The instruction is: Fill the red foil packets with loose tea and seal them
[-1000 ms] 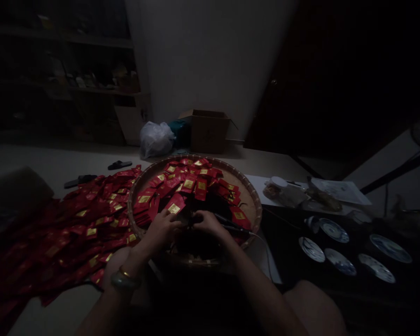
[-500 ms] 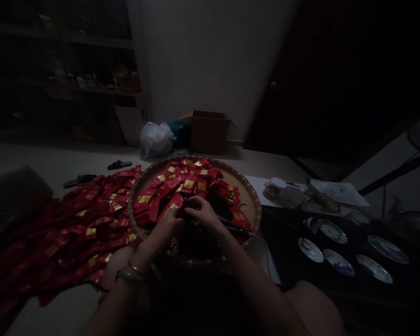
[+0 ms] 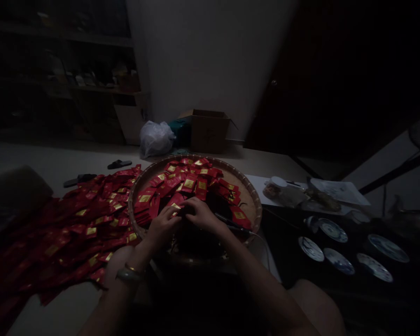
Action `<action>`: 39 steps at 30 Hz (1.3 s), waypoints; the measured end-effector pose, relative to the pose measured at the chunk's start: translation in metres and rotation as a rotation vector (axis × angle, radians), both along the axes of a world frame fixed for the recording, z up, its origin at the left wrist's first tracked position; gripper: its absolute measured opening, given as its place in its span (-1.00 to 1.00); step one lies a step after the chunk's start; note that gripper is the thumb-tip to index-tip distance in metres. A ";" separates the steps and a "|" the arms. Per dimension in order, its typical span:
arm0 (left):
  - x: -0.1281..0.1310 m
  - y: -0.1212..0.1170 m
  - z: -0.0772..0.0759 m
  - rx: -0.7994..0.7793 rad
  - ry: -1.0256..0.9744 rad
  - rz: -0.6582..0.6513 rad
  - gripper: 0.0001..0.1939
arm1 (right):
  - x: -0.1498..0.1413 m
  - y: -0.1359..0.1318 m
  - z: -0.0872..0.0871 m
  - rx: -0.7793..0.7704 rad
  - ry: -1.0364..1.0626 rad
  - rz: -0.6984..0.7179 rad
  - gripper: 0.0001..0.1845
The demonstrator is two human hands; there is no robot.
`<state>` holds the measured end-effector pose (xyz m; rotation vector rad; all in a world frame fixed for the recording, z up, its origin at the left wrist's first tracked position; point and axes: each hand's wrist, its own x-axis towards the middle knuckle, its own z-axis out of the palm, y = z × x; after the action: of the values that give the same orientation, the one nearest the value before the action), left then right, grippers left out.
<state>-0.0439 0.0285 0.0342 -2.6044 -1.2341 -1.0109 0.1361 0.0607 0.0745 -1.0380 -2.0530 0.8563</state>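
A round woven bamboo tray (image 3: 252,196) holds a heap of red packets (image 3: 189,183) with gold labels, and dark loose stuff lies in its near part. Over that dark part my left hand (image 3: 164,225) and my right hand (image 3: 199,214) meet, fingers bent and fingertips close together. Something small and dark seems to be between them, too dim to make out. By my right wrist a thin dark tool (image 3: 234,226) with a pale cord rests across the tray's right side.
Many more red packets (image 3: 91,231) spread over the floor at left, near slippers (image 3: 119,164). Behind the tray are a white plastic bag (image 3: 157,139) and a cardboard box (image 3: 210,133). Small patterned dishes (image 3: 339,261) and a lidded jar (image 3: 277,185) stand at right.
Both hands have moved slightly up and away from me, closer together. My right hand now reaches further left, over the left fingertips. The packets in the tray look the same.
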 end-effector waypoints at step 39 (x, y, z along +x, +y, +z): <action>0.013 0.001 -0.029 -0.758 -0.444 0.124 -0.71 | 0.014 -0.030 0.001 0.318 -0.517 0.084 -0.57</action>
<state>-0.0312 0.0300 0.0048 -2.8146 -2.2283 -1.3488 0.1498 0.0304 0.0751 -1.0746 -2.5705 0.2913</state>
